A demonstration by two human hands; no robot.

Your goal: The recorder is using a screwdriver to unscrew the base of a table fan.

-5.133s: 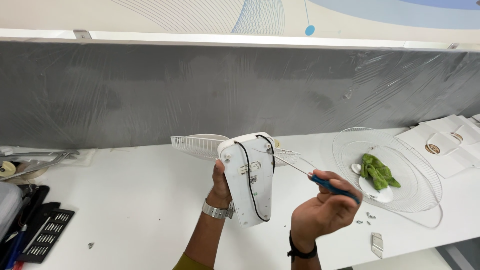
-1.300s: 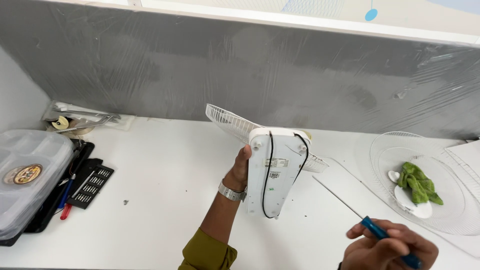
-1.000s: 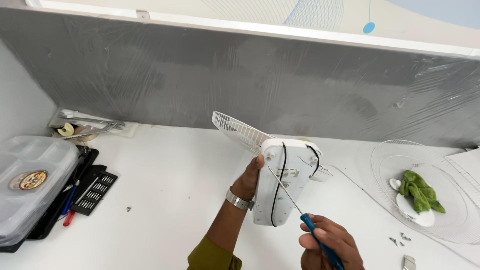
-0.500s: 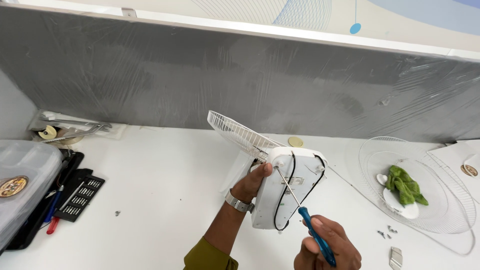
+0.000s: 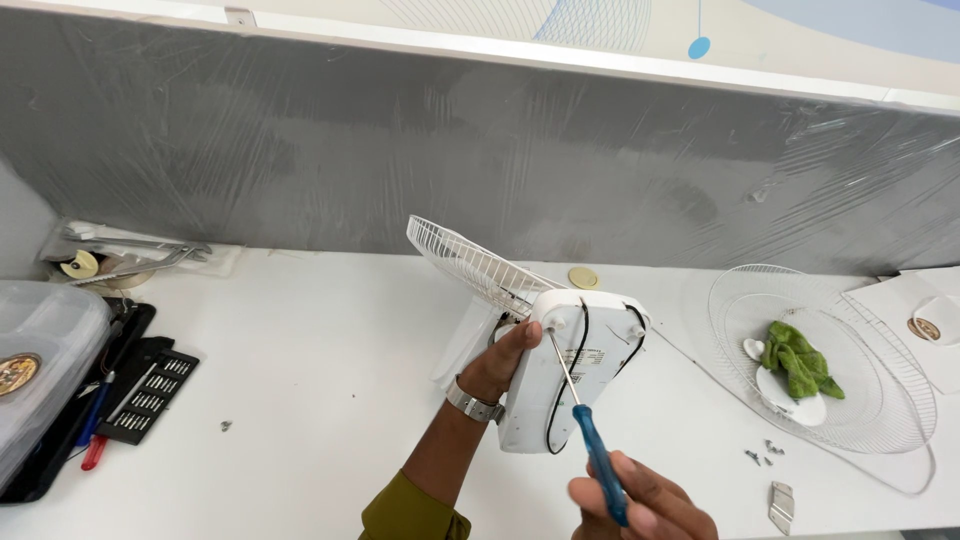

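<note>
My left hand (image 5: 505, 360) grips the side of a white fan base (image 5: 570, 375), holding it tilted up off the white table (image 5: 300, 400). A black cord loops over the base's underside. The fan's white wire grille (image 5: 470, 265) sticks out behind it toward the wall. My right hand (image 5: 645, 505) holds a blue-handled screwdriver (image 5: 590, 440), its metal tip set against the top left corner of the base's underside.
A loose round wire grille (image 5: 880, 400) lies at the right with a green cloth (image 5: 800, 360) and a white cap in it. Small screws (image 5: 765, 455) and a metal clip (image 5: 782, 505) lie near it. A bit set (image 5: 150, 395), tools and a clear-lidded case (image 5: 40, 370) sit at left.
The screwdriver came from low right up to the base, and its tip now rests on the top left corner. My left hand tilted the fan base further back.
</note>
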